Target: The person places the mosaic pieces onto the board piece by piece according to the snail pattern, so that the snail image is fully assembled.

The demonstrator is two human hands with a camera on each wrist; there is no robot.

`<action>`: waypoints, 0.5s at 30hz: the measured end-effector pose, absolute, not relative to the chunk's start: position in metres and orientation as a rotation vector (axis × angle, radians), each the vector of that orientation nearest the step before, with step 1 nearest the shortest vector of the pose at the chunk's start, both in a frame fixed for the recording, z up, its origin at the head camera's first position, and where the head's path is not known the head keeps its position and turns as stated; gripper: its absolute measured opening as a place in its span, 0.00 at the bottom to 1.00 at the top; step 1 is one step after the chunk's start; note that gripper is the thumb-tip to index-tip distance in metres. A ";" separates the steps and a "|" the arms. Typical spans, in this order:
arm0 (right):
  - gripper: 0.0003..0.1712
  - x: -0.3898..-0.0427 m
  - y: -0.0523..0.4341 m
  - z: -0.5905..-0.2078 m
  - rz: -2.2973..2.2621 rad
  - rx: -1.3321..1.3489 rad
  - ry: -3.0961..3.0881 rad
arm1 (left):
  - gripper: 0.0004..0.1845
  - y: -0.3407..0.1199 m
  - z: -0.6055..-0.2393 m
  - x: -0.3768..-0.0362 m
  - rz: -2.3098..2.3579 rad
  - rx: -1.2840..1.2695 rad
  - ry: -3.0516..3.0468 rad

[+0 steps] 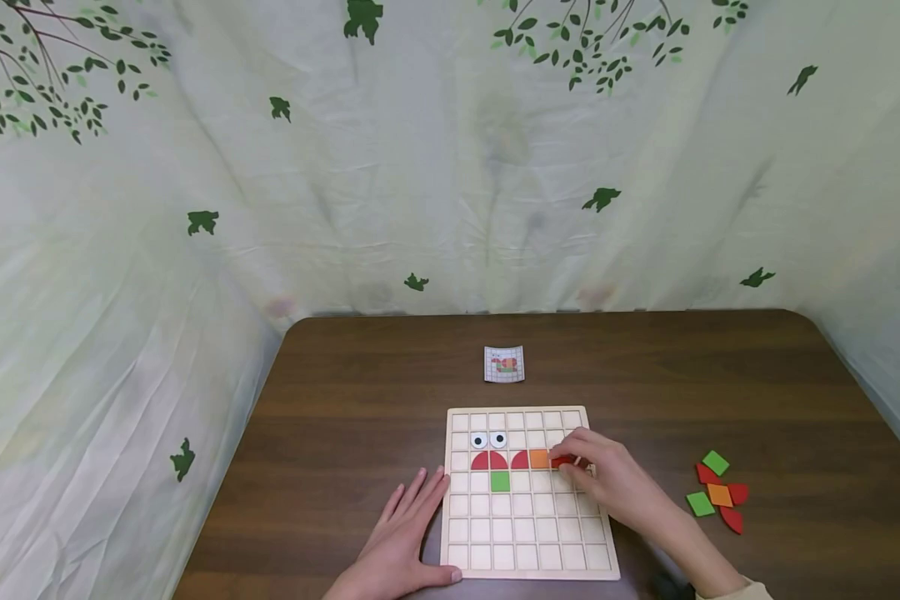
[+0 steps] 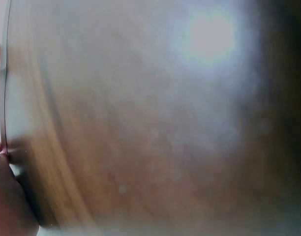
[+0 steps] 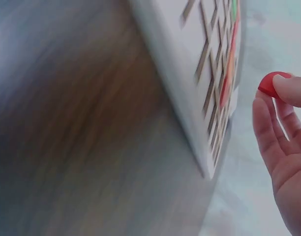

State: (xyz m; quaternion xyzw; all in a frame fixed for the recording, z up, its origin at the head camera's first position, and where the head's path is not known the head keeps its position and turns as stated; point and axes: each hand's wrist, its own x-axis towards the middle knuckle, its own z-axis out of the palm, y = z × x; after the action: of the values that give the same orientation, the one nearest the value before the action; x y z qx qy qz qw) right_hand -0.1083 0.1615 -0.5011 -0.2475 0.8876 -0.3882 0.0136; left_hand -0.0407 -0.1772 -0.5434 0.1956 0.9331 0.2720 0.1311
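A white gridded board [image 1: 532, 575] lies on the brown table. On it sit two eye tiles [image 1: 487, 440], red quarter-round tiles [image 1: 480, 461], an orange square tile [image 1: 539, 459] and a green square tile [image 1: 500, 482]. My right hand [image 1: 607, 475] is over the board's right side. Between thumb and fingertips it pinches a red rounded tile [image 3: 267, 85], plain in the right wrist view. Another red tile [image 3: 224, 92] shows in the board beside the orange one. My left hand [image 1: 401, 537] rests at the board's left edge, fingers extended, thumb at the lower left corner.
Loose red, green and orange tiles [image 1: 718, 495] lie on the table [image 1: 330, 400] to the right of the board. A small card [image 1: 504, 365] with a coloured figure on a grid lies behind the board. A leaf-printed cloth [image 1: 457, 167] hangs beyond the table.
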 end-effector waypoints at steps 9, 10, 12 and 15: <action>0.14 -0.115 0.128 -0.498 -1.357 -0.941 2.658 | 0.61 -0.176 -0.542 -0.041 0.789 0.568 2.710; 0.14 -0.116 0.125 -0.497 -1.362 -0.947 2.647 | 0.62 -0.176 -0.542 -0.041 0.791 0.562 2.705; 0.13 -0.116 0.119 -0.498 -1.374 -0.955 2.614 | 0.62 -0.176 -0.541 -0.041 0.800 0.548 2.691; 0.11 -0.117 0.111 -0.498 -1.365 -0.953 2.560 | 0.61 -0.176 -0.541 -0.041 0.814 0.541 2.679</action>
State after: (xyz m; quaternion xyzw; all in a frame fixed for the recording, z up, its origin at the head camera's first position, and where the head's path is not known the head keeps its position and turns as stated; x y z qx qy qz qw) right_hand -0.1167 0.1115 -0.4982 -0.3117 0.8375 -0.4466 0.0438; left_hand -0.0414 -0.1760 -0.5415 0.1876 0.9296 0.2824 0.1444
